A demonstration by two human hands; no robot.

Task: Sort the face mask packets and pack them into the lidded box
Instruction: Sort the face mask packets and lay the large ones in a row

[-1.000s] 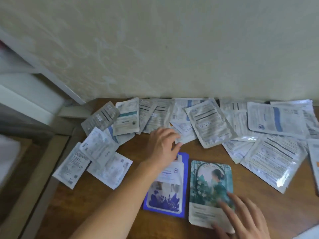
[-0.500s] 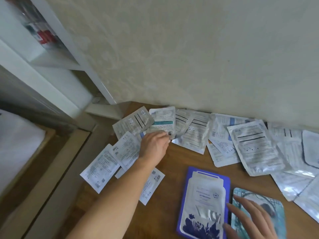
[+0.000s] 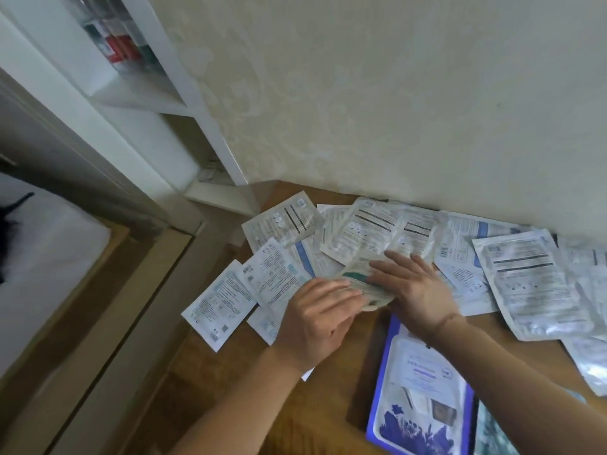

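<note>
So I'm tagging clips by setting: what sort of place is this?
Probably a home room, perhaps a bedroom: a wooden table strewn with mask packets against a wallpapered wall, a white shelf unit beside it, and what may be bedding at left.

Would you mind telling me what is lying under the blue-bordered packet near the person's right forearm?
The blue-bordered packet lies flat on the wooden table, beside a teal packet. The right forearm covers its top corner, and whether anything lies beneath it cannot be seen.
</note>
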